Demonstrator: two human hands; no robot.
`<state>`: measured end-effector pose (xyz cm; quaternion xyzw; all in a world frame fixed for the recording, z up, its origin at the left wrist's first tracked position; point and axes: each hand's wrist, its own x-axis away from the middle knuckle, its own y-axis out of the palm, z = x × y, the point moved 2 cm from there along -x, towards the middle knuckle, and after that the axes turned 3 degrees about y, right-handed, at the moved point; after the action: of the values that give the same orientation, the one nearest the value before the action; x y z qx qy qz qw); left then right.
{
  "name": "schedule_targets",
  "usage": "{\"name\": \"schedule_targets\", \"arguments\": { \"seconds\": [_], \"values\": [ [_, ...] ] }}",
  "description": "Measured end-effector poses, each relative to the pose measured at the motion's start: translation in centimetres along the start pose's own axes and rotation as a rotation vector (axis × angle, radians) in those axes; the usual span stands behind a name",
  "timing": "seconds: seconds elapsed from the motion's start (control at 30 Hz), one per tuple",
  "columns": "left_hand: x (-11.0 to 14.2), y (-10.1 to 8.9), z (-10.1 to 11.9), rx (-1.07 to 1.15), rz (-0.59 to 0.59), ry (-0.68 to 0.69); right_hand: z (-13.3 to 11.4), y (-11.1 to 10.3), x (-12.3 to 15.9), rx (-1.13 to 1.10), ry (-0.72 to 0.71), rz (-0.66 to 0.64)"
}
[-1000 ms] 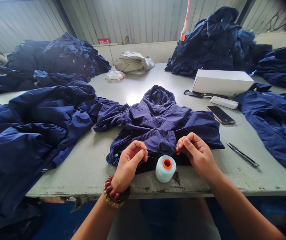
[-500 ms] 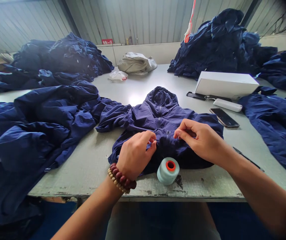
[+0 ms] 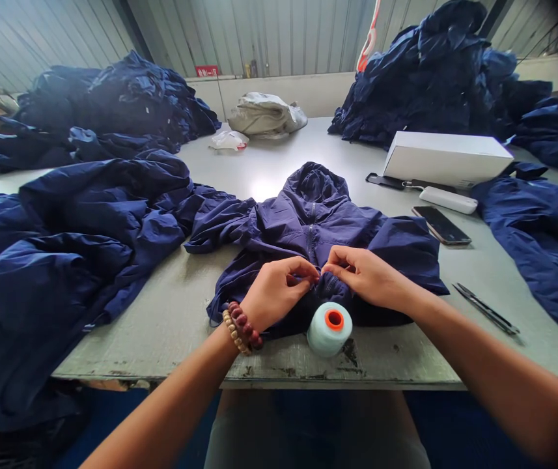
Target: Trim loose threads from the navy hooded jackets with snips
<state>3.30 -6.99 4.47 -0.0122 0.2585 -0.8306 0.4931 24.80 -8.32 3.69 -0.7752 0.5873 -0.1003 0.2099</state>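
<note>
A navy hooded jacket point(image 3: 283, 225) lies front up on the table, its hood pointing away from me and its zip running down the middle. Over the lower part of the zip, my left hand point(image 3: 279, 290) is closed in a pinch on the fabric. My right hand point(image 3: 364, 277) pinches the jacket just beside it, fingertips almost touching those of the left. Cloth bunches up under the fingers; anything as small as a needle or thread there cannot be made out. Close in front of the hands stands a pale green thread cone point(image 3: 328, 331) with an orange core.
Thread snips point(image 3: 486, 308) lie at the right, with a phone point(image 3: 441, 225), a white power bank point(image 3: 448, 200) and a white box point(image 3: 447, 158) behind them. Navy garments point(image 3: 88, 228) spread over the left side. Big garment piles point(image 3: 420, 85) and a grey-beige bundle point(image 3: 266, 117) sit farther back.
Both hands have come together over the zip, the right moving left and slightly down, the left moving a little right. The fabric between them is now bunched up.
</note>
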Motion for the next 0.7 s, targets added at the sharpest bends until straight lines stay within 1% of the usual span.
{"name": "schedule_targets", "arguments": {
  "seconds": [0.1, 0.27, 0.33, 0.4, 0.47, 0.53, 0.63, 0.7],
  "values": [
    [-0.4, 0.1, -0.2, -0.002, -0.007, -0.038, 0.7, 0.4, -0.1, -0.047, 0.025, -0.021],
    [-2.0, 0.5, -0.9, 0.000, 0.014, -0.037, 1.2, 0.2, -1.3, -0.141, 0.069, -0.065],
    [-2.5, 0.7, -1.5, 0.068, 0.005, -0.091, 1.4, 0.2, -1.6, -0.161, 0.090, -0.076],
    [-2.8, 1.0, -2.1, 0.182, -0.030, -0.188, 1.6, 0.3, -1.8, -0.179, 0.088, -0.069],
    [-2.7, 1.1, -2.7, 0.291, -0.045, -0.287, 1.7, 0.7, -1.8, -0.202, 0.055, -0.042],
    [-2.5, 1.2, -3.0, 0.359, -0.039, -0.343, 1.7, 1.0, -1.6, -0.212, 0.017, 0.012],
    [-2.2, 1.3, -3.0, 0.429, -0.054, -0.354, 1.5, 1.4, -1.3, -0.184, -0.030, 0.119],
    [-2.0, 1.3, -2.8, 0.469, -0.070, -0.343, 1.4, 1.6, -1.2, -0.179, -0.059, 0.161]
  ]
}}
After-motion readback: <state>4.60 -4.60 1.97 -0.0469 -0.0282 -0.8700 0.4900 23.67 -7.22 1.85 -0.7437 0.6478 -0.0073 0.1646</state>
